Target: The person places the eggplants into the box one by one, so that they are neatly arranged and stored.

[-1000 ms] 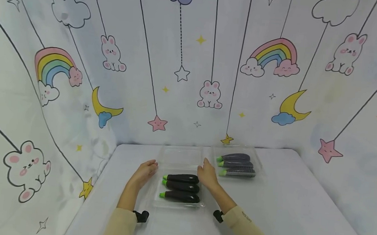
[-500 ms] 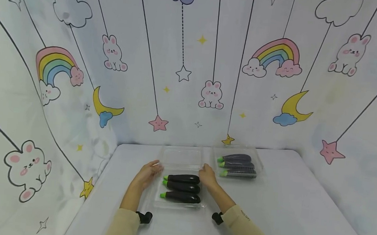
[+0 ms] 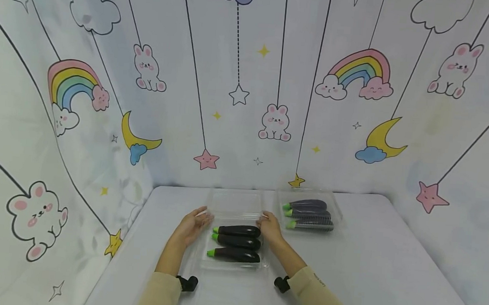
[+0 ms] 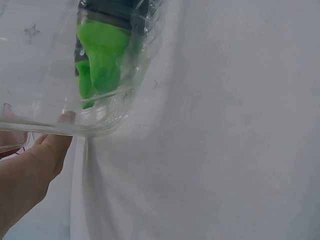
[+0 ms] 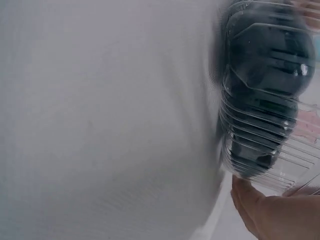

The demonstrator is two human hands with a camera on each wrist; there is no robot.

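Observation:
An opened clear plastic clamshell box (image 3: 205, 264) lies mid-table, its lid (image 3: 235, 200) folded back toward the wall. Three dark eggplants (image 3: 237, 242) with green stems lie side by side in the near half. My left hand (image 3: 192, 227) holds the box's left side by the hinge; in the left wrist view, thumb and finger meet the rim below a green stem (image 4: 102, 42). On the opposite side, my right hand (image 3: 270, 228) grips the edge near the hinge. In the right wrist view its fingertips are at the ribbed plastic beside the eggplants (image 5: 265, 65).
Behind my right hand, a second clear box (image 3: 338, 222) with three eggplants (image 3: 308, 215) stands shut at the back right. The white-covered table (image 3: 372, 277) meets a cloth wall (image 3: 180, 95) printed with bunnies, stars and rainbows at the back and sides.
My left hand has come in rightward from beside the box to its left edge. My right hand has lowered slightly onto the right edge. The eggplants have barely shifted.

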